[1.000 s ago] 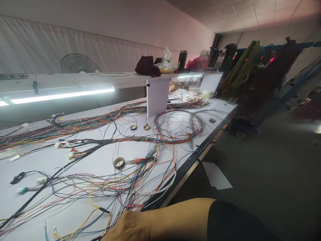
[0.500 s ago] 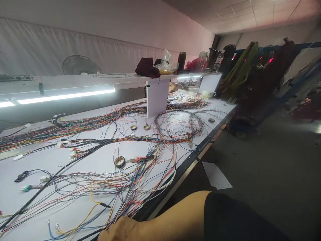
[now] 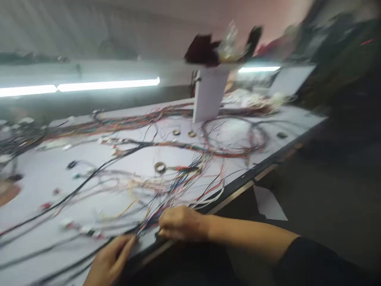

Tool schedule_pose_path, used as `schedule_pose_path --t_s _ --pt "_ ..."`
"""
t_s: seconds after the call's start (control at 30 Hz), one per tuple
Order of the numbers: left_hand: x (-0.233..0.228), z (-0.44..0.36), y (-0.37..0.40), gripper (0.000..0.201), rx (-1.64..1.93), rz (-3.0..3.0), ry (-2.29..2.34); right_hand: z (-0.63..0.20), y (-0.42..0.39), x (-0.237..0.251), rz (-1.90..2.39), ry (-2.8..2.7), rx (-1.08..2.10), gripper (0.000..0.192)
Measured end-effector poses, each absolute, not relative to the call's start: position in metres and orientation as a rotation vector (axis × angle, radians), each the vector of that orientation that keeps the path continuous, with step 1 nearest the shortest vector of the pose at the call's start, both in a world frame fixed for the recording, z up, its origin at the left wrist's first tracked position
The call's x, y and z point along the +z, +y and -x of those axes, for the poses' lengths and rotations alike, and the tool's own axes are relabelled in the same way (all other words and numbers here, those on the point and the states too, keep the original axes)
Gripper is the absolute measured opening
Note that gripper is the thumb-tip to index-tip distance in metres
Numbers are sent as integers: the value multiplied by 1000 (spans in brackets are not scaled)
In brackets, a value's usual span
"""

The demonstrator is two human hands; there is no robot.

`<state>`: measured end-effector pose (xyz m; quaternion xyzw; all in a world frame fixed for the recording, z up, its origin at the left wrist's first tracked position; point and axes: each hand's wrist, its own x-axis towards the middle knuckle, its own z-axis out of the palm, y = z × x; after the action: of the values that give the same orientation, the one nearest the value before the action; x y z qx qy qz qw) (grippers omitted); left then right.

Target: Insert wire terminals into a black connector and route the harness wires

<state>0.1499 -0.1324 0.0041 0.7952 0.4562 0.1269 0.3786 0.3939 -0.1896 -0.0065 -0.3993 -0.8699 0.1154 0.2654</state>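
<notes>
My left hand (image 3: pixel 110 258) is at the front edge of the table, thumb and fingers closed on a dark wire bundle (image 3: pixel 139 229) where loose coloured wires fan out. Just to its right, my right hand (image 3: pixel 180 223) is curled closed by the same bundle. What its fingers hold is hidden and blurred. Beyond the hands, loose wires (image 3: pixel 178 182) run up to a longer wire harness (image 3: pixel 175 144) across the table. A roll of tape (image 3: pixel 160 167) lies beside a red-handled tool (image 3: pixel 186 169). White connectors (image 3: pixel 87 230) sit left of my hands.
Another person's hand (image 3: pixel 8 191) shows at the left edge. A white upright panel (image 3: pixel 210 95) supports the shelf with lit tubes (image 3: pixel 108 84). Coiled wires (image 3: pixel 256 147) and small tape rolls (image 3: pixel 176 132) lie farther back. White paper (image 3: pixel 269 203) is on the floor.
The view has swung left and downward and is blurred. My left hand has come into view on the bundle. Another person's hand now shows at the left edge.
</notes>
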Motion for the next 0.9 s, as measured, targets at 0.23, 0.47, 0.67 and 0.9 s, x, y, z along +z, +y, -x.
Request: schedule_pose_path --t_s 0.23,0.47,0.67,0.9 --pt "10 -147 -136 43 236 -1691 1155 -408 -237 5 1336 -1716 1116 24" --pt "11 -147 -151 44 243 -1459 1084 -388 -259 -5 1436 -1476 1406 25" --pt "8 -152 -152 41 177 -1559 1026 -375 -264 -9 1417 -1380 1596 29" --pt "5 -154 -154 25 290 -1892 1109 -373 -279 -39 1578 -1654 1348 40"
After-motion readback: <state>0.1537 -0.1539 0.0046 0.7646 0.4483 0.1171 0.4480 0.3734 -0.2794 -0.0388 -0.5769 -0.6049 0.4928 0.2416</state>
